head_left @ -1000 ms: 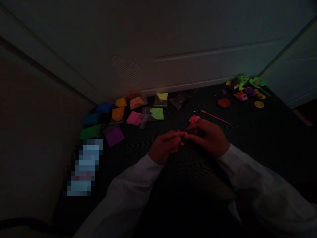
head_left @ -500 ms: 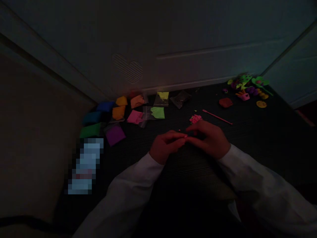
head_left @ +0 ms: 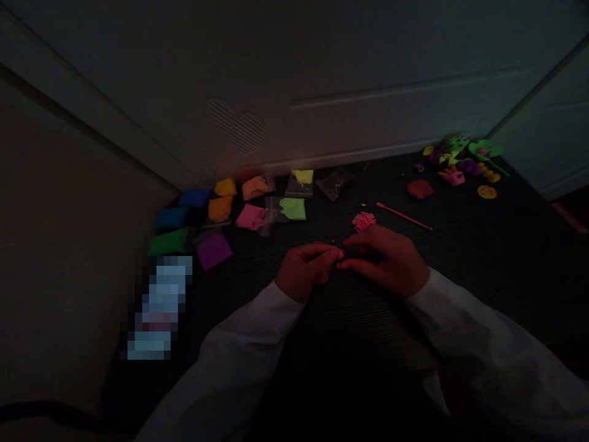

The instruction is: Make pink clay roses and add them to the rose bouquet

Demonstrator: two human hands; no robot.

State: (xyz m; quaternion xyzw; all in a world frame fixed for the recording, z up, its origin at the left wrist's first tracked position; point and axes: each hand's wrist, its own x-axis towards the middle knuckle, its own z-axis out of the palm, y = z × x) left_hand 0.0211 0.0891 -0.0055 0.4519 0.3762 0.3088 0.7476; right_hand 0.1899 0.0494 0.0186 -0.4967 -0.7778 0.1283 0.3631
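Note:
Between thumb and forefinger my left hand (head_left: 306,267) pinches a small piece of pink clay (head_left: 340,253). My right hand (head_left: 386,258) is just to the right of it, thumb and forefinger apart, the thumb tip close to the pink piece; whether they touch I cannot tell. Behind the right fingers lies a clustered pink clay piece (head_left: 363,221) with bits of green at its edge. A pink stick tool (head_left: 405,217) rests on the dark table (head_left: 340,331) behind my right hand. One tiny pink crumb (head_left: 333,241) sits behind the left fingertips.
Bags of coloured clay, among them a purple one (head_left: 214,248) and a light green one (head_left: 293,209), fill the back left. A reddish-brown lump (head_left: 419,189) and finished clay figures (head_left: 460,162) stand at the back right. A blurred-out bright rectangle (head_left: 159,307) lies at the left.
The left thumb and forefinger have closed on the pink piece. The right thumb has moved slightly left, and its fingers have parted from the piece. The small pink bit below the hands is no longer visible.

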